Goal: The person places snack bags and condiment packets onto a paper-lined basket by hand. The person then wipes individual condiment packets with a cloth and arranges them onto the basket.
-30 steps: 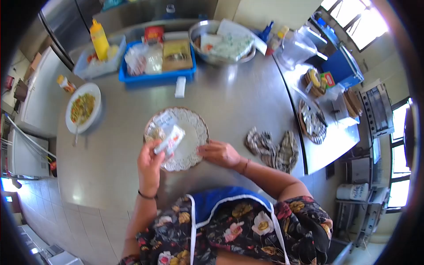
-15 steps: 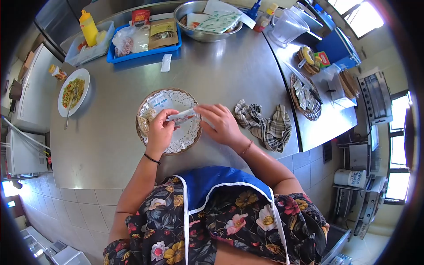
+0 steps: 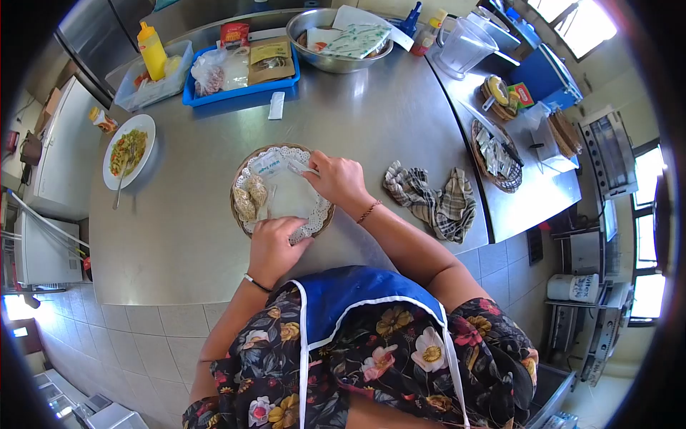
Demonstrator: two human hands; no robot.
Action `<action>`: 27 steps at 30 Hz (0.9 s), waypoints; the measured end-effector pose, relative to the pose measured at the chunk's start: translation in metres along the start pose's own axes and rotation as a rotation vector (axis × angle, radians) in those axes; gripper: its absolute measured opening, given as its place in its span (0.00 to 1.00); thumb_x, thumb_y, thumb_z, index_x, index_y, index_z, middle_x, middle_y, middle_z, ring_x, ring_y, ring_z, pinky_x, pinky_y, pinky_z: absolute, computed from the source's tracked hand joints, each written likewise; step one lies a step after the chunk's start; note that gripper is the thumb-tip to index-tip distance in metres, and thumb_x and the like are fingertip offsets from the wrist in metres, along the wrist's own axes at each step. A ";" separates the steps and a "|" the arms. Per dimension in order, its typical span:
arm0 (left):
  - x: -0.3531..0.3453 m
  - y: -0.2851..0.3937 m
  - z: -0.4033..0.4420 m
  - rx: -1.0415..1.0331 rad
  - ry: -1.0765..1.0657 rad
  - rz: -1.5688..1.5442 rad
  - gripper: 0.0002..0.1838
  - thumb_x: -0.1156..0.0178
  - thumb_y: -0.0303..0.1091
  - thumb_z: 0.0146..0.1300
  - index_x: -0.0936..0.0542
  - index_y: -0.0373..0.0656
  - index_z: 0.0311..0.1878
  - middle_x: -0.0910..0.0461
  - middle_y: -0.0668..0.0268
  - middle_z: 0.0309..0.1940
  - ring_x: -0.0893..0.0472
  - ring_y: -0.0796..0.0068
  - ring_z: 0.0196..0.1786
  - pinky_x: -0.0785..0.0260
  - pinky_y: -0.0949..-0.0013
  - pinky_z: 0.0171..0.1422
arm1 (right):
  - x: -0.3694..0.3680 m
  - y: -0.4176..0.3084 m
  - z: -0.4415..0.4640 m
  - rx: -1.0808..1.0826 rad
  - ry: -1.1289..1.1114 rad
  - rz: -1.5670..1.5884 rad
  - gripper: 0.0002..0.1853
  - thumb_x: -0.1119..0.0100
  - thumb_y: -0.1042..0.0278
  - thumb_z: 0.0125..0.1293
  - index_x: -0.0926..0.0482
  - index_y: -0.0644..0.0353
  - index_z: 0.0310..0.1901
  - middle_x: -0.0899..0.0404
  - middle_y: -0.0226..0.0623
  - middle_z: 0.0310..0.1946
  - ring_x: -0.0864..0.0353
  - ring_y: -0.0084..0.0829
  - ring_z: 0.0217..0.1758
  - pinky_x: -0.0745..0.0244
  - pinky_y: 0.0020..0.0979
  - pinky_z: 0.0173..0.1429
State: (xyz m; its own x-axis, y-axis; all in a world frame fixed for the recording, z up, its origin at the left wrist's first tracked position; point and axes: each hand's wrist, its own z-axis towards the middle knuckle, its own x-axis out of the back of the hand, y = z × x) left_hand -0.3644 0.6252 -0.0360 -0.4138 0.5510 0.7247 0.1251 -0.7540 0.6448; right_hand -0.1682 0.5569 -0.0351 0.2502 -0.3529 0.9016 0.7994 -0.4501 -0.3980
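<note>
Our left hand (image 3: 274,247) has come down to the near rim of the round brown woven basket (image 3: 328,219); half a second ago it held a white, red-printed packet up over the basket's middle. Our right hand (image 3: 337,177), then just right of that packet, now sits at the basket's far right rim.

We bring the right forearm in from the basket's near right, back of the hand up, fingers bent inward and pinching a slim whitish packet (image 3: 301,169); whether it is the same packet, we cannot tell. We curl the left fingers at the near rim, palm down, but whether they grip anything is hidden.

The slim whitish packet points from our right fingertips over the basket's far right part. On the lacy white doily (image 3: 291,196) lining the basket, a white packet with blue lettering (image 3: 270,163) lies at the far side, and speckled, cream-coloured lumps in clear wrap (image 3: 250,197) rest at the left, beyond our left hand. Right of the basket lies a crumpled checked cloth (image 3: 449,207).
</note>
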 end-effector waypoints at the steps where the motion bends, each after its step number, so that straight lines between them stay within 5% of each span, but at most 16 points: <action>1: -0.001 0.001 -0.002 -0.044 -0.031 0.086 0.15 0.30 0.36 0.50 0.15 0.48 0.43 0.15 0.65 0.39 0.17 0.64 0.43 0.32 0.59 0.52 | -0.001 0.000 0.001 -0.001 -0.010 -0.017 0.15 0.37 0.52 0.62 0.25 0.53 0.40 0.18 0.38 0.24 0.16 0.43 0.29 0.23 0.43 0.34; 12: -0.034 0.008 -0.001 -0.096 -0.004 0.170 0.06 0.34 0.31 0.51 0.13 0.49 0.34 0.14 0.67 0.32 0.18 0.66 0.37 0.34 0.62 0.50 | 0.003 0.012 -0.002 0.087 -0.046 -0.141 0.19 0.37 0.50 0.61 0.24 0.54 0.45 0.17 0.35 0.39 0.15 0.38 0.43 0.20 0.39 0.41; 16: -0.048 0.018 -0.001 -0.099 0.050 0.196 0.05 0.35 0.32 0.52 0.14 0.49 0.33 0.15 0.67 0.32 0.18 0.66 0.36 0.34 0.62 0.50 | 0.016 0.032 -0.019 0.172 0.131 -0.059 0.20 0.34 0.50 0.58 0.21 0.51 0.47 0.20 0.33 0.43 0.17 0.37 0.44 0.21 0.37 0.42; 19: -0.058 0.032 0.001 -0.082 0.033 0.212 0.06 0.35 0.32 0.54 0.14 0.47 0.36 0.15 0.66 0.32 0.18 0.63 0.37 0.34 0.61 0.50 | 0.055 0.071 -0.042 0.224 0.210 0.050 0.19 0.35 0.52 0.58 0.20 0.50 0.49 0.19 0.33 0.43 0.18 0.37 0.45 0.21 0.39 0.44; 27: -0.095 0.069 0.005 0.001 0.053 0.230 0.08 0.36 0.30 0.56 0.15 0.47 0.40 0.15 0.65 0.35 0.19 0.64 0.41 0.36 0.59 0.56 | 0.171 0.287 -0.104 -0.238 0.513 -0.153 0.07 0.34 0.59 0.57 0.17 0.51 0.29 0.16 0.32 0.33 0.17 0.40 0.38 0.22 0.40 0.44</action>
State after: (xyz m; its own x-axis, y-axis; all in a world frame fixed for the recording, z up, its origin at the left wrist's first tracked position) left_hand -0.3122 0.5225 -0.0593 -0.4213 0.3454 0.8386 0.2220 -0.8572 0.4646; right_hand 0.0472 0.2827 -0.0129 -0.2020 -0.5946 0.7782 0.6458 -0.6782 -0.3506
